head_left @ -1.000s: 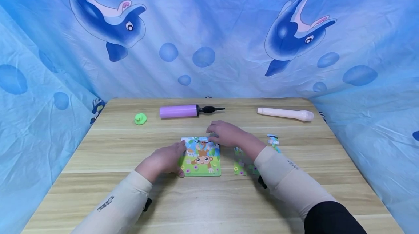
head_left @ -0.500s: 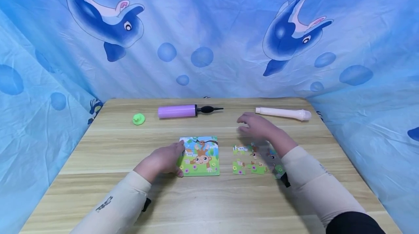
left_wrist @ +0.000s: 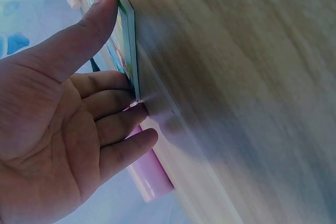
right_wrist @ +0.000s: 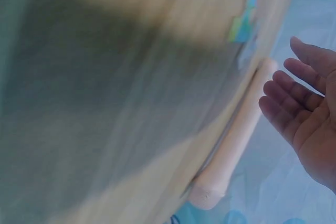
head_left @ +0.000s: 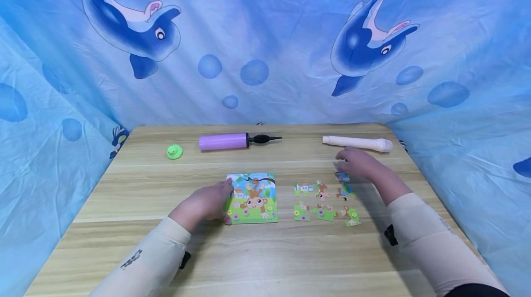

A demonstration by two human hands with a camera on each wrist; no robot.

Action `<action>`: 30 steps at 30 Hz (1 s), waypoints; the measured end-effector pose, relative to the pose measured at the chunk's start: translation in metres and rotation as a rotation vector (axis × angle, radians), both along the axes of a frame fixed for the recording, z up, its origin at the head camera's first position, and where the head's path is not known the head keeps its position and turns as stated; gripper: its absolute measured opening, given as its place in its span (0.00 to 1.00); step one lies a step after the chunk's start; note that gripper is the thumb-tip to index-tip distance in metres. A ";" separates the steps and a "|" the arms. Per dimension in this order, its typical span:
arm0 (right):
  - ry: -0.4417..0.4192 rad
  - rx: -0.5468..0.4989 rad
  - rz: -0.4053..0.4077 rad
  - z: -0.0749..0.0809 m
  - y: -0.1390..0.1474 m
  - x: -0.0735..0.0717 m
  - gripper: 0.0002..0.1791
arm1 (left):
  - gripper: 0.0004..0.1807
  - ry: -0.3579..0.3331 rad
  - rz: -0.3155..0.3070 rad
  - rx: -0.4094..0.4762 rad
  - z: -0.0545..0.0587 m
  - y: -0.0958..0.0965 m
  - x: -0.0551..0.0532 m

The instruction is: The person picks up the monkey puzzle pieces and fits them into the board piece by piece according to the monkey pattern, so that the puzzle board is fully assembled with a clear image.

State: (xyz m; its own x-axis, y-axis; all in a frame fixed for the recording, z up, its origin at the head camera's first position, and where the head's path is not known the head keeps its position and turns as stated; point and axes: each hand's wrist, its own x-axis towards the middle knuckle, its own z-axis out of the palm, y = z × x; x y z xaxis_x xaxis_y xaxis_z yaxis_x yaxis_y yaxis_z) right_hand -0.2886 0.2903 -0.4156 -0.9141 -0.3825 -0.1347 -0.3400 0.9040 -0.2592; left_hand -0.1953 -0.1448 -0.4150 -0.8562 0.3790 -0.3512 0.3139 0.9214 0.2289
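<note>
Puzzle (head_left: 255, 198): flat, squarish, laid on the wood-grained table (head_left: 249, 260); printed grass turned to the near edge, sky to the far; neither axis clearly longer.
Left hand (head_left: 210, 200): relaxed; puzzle's left side touched by thumb and fingers.
Right hand (head_left: 357, 163): loosely bent, nothing seen grasped; held near the pieces.
Pieces (head_left: 325, 214): thin, knobbed, scattered right of the puzzle.
Pump (head_left: 224, 141): smooth purple cylinder, laid crosswise beyond.

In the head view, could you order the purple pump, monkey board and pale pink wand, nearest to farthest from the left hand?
1. Monkey board: touching the left hand.
2. Purple pump: ahead of the hand.
3. Pale pink wand: ahead, far right.
</note>
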 end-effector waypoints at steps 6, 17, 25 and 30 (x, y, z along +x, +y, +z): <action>-0.032 0.040 0.063 -0.014 0.007 0.001 0.22 | 0.56 -0.002 -0.004 -0.007 0.001 0.000 0.000; 0.041 0.072 0.131 -0.020 0.005 -0.002 0.14 | 0.56 0.000 -0.003 0.015 0.000 -0.001 0.000; 0.073 0.078 0.141 -0.023 -0.006 -0.001 0.13 | 0.56 -0.004 -0.004 0.003 0.002 -0.001 0.002; 0.077 0.093 0.140 -0.024 -0.015 -0.004 0.12 | 0.56 -0.004 -0.009 0.015 0.002 -0.001 0.002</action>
